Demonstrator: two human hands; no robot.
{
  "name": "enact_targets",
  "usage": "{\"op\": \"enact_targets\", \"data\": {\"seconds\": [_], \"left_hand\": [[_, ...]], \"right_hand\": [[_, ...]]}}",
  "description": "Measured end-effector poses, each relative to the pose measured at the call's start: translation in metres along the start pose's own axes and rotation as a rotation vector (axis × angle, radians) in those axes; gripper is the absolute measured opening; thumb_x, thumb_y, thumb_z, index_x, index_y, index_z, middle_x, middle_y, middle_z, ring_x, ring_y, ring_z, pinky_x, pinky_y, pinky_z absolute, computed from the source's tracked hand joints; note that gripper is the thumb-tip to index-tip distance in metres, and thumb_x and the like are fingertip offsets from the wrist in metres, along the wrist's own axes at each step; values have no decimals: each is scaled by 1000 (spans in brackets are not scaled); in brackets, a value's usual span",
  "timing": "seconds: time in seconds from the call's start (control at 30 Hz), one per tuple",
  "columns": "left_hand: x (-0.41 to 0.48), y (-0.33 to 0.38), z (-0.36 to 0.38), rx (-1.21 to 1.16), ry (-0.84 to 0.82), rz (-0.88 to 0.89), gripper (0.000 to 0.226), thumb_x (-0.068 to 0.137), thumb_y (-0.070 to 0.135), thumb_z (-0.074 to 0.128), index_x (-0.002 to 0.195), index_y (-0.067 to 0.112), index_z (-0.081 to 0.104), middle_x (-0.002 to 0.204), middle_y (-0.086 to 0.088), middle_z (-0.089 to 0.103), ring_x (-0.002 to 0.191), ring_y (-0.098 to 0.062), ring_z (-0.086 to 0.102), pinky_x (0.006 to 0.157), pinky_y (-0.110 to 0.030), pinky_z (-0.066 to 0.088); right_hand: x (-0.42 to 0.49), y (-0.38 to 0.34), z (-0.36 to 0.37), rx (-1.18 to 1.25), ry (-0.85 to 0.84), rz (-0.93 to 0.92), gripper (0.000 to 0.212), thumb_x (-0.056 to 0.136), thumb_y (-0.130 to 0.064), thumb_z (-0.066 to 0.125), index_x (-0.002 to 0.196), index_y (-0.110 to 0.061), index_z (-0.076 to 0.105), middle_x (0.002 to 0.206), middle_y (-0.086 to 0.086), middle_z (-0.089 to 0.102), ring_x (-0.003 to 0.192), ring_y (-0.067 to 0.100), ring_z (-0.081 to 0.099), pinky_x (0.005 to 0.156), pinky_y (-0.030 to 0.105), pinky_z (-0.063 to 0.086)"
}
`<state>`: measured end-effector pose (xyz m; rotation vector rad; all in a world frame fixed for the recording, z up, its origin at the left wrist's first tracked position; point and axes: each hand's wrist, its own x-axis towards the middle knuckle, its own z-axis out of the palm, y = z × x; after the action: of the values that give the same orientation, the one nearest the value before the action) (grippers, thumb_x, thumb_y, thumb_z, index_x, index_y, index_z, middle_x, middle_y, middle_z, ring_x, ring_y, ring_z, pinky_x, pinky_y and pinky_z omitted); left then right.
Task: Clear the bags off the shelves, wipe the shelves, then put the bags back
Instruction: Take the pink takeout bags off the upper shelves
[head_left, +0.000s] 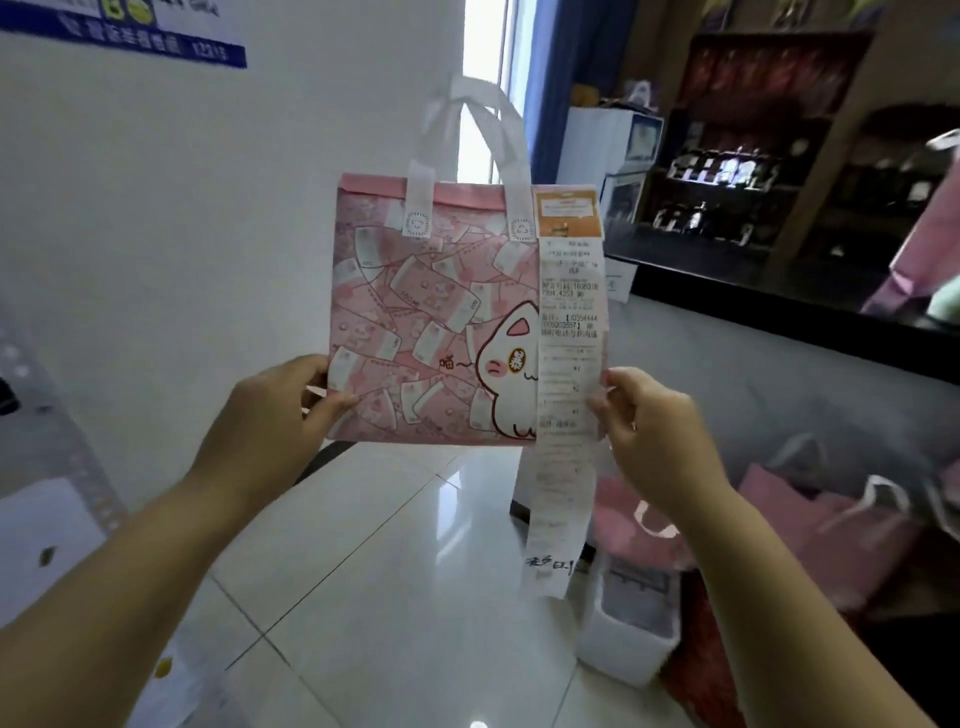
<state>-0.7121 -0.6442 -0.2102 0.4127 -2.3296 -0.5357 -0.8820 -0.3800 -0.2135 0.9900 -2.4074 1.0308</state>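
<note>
I hold a flat pink bag (426, 312) upright in front of me, printed with banknotes and a white cat, its white handles standing up. My left hand (280, 410) pinches its lower left corner. My right hand (649, 421) pinches its lower right edge, together with a long white receipt (566, 364) that hangs down the bag's right side past its bottom. More pink bags (810, 525) lie in a heap at the lower right.
A white wall is on the left, with a perforated metal shelf post (78, 457) at the lower left. A dark counter (753, 291) and a dark cabinet (737, 156) with bottles stand at the right. A white box (631, 629) sits on the glossy tiled floor.
</note>
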Motion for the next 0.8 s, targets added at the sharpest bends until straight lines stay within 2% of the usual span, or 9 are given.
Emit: {"op": "enact_targets", "data": {"seconds": [0.13,0.27,0.37,0.53,0.6,0.7,0.8], "left_hand": [[52,29,60,-49,-27,51,25,82,21,69,104,10,65,81,7,59,66,-12,59,59,-18,45],[99,43,111,-81,-70,82,29,82,23,69,108,12,65,81,9,59,65,-9,58,63,-22,46],[139,46,145,-104,-98,105,26,82,24,68,106,14,66,79,11,59,65,-6,58,63,-24,47],[218,37,201,-134,-109,162,27,82,25,68,105,13,66,80,8,60,65,-6,56,56,-14,40],[253,31,224,-159,-114,190,28,82,24,68,106,10,66,83,4,62,67,-11,57,57,-16,41],[309,26,256,-198,-126,235,28,82,23,68,106,10,66,87,1,65,69,-11,57,58,-12,40],[365,25,288,-207,-135,277,32,81,24,69,108,8,64,94,-7,69,72,-14,58,60,-16,42]], "right_hand": [[33,59,-26,-89,47,58,18,90,-23,58,104,-13,62,79,-7,64,68,12,61,59,22,47],[65,104,-34,-149,62,95,18,90,-23,57,104,-12,62,79,-2,68,66,16,61,61,31,50],[94,133,-32,-192,79,109,20,90,-23,57,105,-11,63,76,-5,65,64,15,58,59,30,47],[154,173,-16,-238,92,170,20,91,-23,56,108,-14,61,84,1,70,72,22,62,65,38,52],[184,187,-8,-263,111,195,21,91,-24,55,109,-15,61,84,1,70,75,24,63,67,41,52],[231,207,0,-298,142,233,20,92,-25,53,108,-16,59,82,-3,67,73,19,61,63,36,51],[274,227,5,-320,177,278,19,92,-27,53,107,-17,58,82,-6,66,72,16,61,60,33,48]]}}
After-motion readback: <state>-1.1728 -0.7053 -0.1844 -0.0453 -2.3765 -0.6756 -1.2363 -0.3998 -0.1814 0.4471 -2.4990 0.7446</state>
